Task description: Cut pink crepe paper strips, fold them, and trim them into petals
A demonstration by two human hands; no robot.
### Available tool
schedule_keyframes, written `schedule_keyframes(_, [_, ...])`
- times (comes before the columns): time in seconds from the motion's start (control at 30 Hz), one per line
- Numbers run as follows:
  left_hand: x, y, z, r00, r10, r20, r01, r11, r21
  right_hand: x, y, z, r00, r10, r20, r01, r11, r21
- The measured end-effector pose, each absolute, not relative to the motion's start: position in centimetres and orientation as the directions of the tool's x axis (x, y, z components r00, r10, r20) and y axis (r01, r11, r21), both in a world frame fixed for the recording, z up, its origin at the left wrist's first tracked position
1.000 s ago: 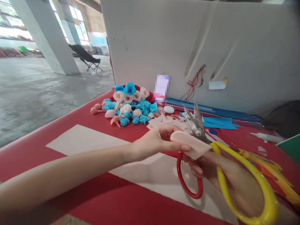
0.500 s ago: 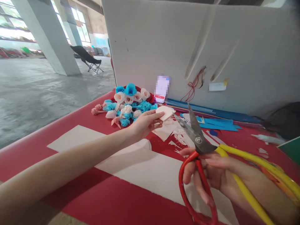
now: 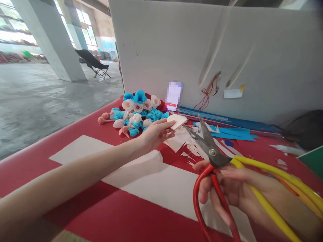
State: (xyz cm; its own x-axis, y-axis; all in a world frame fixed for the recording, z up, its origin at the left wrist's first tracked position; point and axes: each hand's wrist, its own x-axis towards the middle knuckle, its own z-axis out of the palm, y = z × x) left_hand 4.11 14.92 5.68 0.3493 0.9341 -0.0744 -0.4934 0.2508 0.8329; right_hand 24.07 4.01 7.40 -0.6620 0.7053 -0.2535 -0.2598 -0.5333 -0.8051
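My left hand (image 3: 160, 131) pinches a small white paper piece (image 3: 177, 121) with a rounded edge, perhaps several layers thick. In my right hand (image 3: 234, 188) is a pair of scissors (image 3: 211, 153) with one red and one yellow handle loop. Its blades stand apart, and the lower blade's tip is close to the paper's right edge. Under my hands a long white paper sheet (image 3: 151, 178) stretches across the red table (image 3: 121, 210). Another rounded white piece (image 3: 156, 155) lies on that sheet. White paper scraps (image 3: 193, 149) are scattered beyond the left hand.
Blue, white and pink paper flowers (image 3: 140, 114) are heaped at the back left. A phone (image 3: 174, 95) leans against the grey panel (image 3: 176, 43). Blue paper strips (image 3: 232, 132) and a white tube (image 3: 282, 148) lie to the right. A folding chair (image 3: 94, 64) stands on the floor behind.
The scissors have shifted slightly left and down, their lower tip now a little below the paper's edge. My left hand still holds the white piece, with hardly any movement.
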Motion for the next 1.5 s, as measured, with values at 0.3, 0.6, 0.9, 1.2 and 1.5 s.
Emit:
schedule_keyframes(0.3, [4.1,14.7,5.5,0.449,0.893,-0.026,-0.474,0.263,0.840,23.2,3.9,7.8,-0.582,0.763,-0.281,-0.275,-0.510,-0.815])
schedule_keyframes(0.6, [4.2,13.9,5.5,0.573,0.818,0.055,-0.469,0.272,0.840,23.0,4.5,6.4,-0.594,0.778,-0.206,-0.209,-0.396,-0.894])
schedule_keyframes(0.9, [4.3,13.1,5.7,0.656,0.751,0.077,-0.362,0.224,0.905,22.3,3.6,6.6,-0.543,0.829,-0.132,-0.150,-0.251,-0.956])
schedule_keyframes(1.2, [3.7,12.9,6.3,0.705,0.701,0.111,-0.207,0.054,0.977,22.5,3.4,7.6,-0.481,0.861,-0.166,-0.074,-0.229,-0.971])
schedule_keyframes(1.5, [3.4,13.3,6.1,0.711,0.691,0.129,-0.185,0.008,0.983,21.8,2.7,5.0,-0.379,0.913,-0.152,-0.090,-0.199,-0.976])
